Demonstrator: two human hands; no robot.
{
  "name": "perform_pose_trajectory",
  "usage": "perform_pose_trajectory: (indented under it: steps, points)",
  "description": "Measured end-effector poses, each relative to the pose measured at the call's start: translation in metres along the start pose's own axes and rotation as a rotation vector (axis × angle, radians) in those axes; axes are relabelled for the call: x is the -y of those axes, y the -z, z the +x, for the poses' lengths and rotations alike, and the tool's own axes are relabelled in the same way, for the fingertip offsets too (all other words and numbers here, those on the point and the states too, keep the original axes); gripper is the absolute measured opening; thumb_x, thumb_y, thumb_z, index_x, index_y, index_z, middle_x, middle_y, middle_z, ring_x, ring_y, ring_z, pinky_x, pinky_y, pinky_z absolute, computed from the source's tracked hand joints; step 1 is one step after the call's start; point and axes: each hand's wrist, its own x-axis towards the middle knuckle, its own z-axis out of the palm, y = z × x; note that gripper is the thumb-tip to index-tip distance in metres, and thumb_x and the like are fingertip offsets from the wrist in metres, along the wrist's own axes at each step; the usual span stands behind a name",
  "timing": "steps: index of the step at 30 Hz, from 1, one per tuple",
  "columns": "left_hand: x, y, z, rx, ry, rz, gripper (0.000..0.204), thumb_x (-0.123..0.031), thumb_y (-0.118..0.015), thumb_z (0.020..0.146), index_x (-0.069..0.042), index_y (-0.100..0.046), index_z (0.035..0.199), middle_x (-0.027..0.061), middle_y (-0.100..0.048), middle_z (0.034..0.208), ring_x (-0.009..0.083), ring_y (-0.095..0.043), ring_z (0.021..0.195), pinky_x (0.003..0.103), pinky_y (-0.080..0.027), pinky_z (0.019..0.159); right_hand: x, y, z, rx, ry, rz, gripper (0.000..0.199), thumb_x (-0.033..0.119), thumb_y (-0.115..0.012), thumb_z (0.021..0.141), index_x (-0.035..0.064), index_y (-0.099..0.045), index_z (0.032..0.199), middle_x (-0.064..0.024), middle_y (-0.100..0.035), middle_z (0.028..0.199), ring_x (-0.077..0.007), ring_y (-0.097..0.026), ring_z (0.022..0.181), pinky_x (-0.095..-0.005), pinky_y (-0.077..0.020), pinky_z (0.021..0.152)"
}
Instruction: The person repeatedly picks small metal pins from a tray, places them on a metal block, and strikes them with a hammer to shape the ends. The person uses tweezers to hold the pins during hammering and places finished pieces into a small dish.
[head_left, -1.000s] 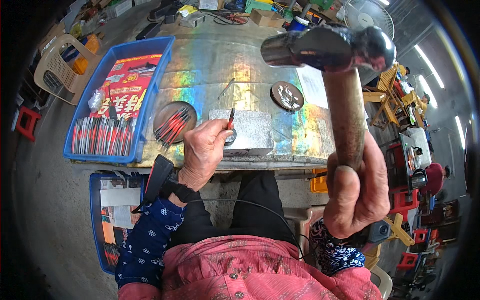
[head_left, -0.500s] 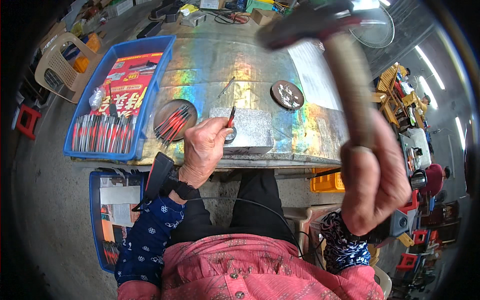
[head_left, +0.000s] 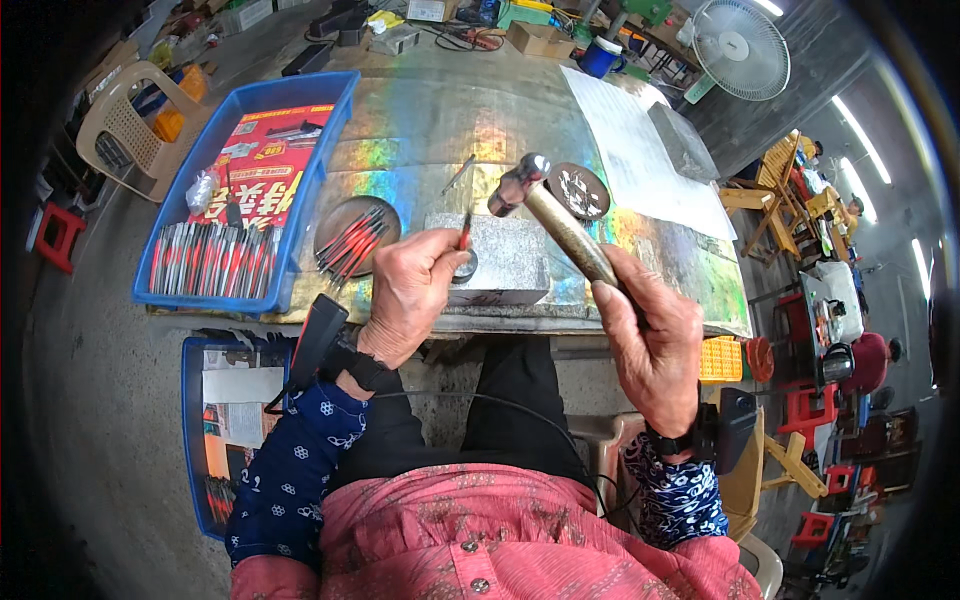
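Observation:
My left hand [head_left: 408, 290] pinches a slim red-and-dark rod [head_left: 466, 232] and holds it upright. A small dark round piece [head_left: 464, 268] sits under its fingers at the left side of a grey speckled block [head_left: 510, 255]. My right hand [head_left: 655, 345] is closed around the wooden handle of a hammer [head_left: 572, 233]. The hammer's metal head is above the table, right of the rod and apart from it. Beside my left hand, a round dish [head_left: 334, 222] holds several red-and-dark rods. Another thin rod [head_left: 459, 173] lies beyond the block.
A blue tray [head_left: 343, 120] with upright red and silver rods stands at the left. A dark dish [head_left: 594, 212] holding small pale bits and a white sheet [head_left: 620, 130] lie at the right. A second blue tray [head_left: 190, 440] is below the table's left side. A fan [head_left: 740, 48] stands behind.
The hammer has come down and to the left from its raised position near my head, together with my right hand. My left hand keeps the rod in nearly the same place.

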Motion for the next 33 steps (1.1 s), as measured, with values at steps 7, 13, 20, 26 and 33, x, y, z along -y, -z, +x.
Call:
perform_pose_trajectory:
  steps: [7,13,20,26,33]
  points:
    - [-0.001,0.022,0.01,0.045,0.289,-0.574,0.013,-0.001,-0.06,0.092,0.006,-0.061,0.103,0.0115,-0.068,0.086,0.0145,-0.067,0.071,0.023,-0.057,0.064,-0.037,-0.024,-0.017,-0.062,0.007,-0.144,0.028,0.007,-0.067,0.085,0.0013,-0.063,0.112,-0.0179,-0.065,0.082,-0.0326,-0.064,0.066,-0.0374,-0.0495,0.058]
    - [0.007,0.044,0.003,0.013,0.431,-0.75,0.018,-0.008,-0.061,0.094,0.004,-0.059,0.107,0.0121,-0.067,0.09,0.0165,-0.068,0.076,0.025,-0.059,0.065,-0.06,-0.048,-0.032,-0.096,0.007,-0.388,0.035,0.007,-0.068,0.081,0.0071,-0.061,0.116,-0.0151,-0.057,0.082,-0.0344,-0.06,0.07,-0.0424,-0.0469,0.06]
    - [0.02,0.066,-0.009,-0.087,0.459,-0.666,0.018,-0.008,-0.064,0.091,0.003,-0.061,0.105,0.0108,-0.068,0.085,0.0163,-0.067,0.072,0.025,-0.057,0.063,-0.077,-0.083,-0.045,-0.111,-0.008,-0.453,0.053,-0.001,-0.064,0.073,0.0097,-0.057,0.124,-0.0155,-0.052,0.089,-0.034,-0.056,0.079,-0.043,-0.047,0.067]
    - [0.038,0.083,-0.008,-0.087,0.344,-0.009,0.017,-0.004,-0.068,0.086,0.002,-0.064,0.101,0.0087,-0.069,0.079,0.0107,-0.066,0.068,0.026,-0.053,0.058,-0.077,-0.094,-0.051,-0.03,-0.11,-0.366,0.049,0.003,-0.062,0.083,0.0112,-0.051,0.13,-0.0194,-0.054,0.101,-0.0401,-0.059,0.085,-0.0456,-0.0488,0.069]
    - [0.056,0.085,-0.007,0.08,-0.053,0.899,0.012,-0.005,-0.061,0.083,-0.003,-0.066,0.093,0.0162,-0.061,0.083,0.0372,-0.062,0.076,0.044,-0.049,0.065,-0.076,-0.096,-0.048,0.029,-0.151,-0.317,0.052,0.004,-0.063,0.084,0.009,-0.046,0.133,-0.0201,-0.053,0.102,-0.0417,-0.059,0.085,-0.046,-0.0487,0.069]
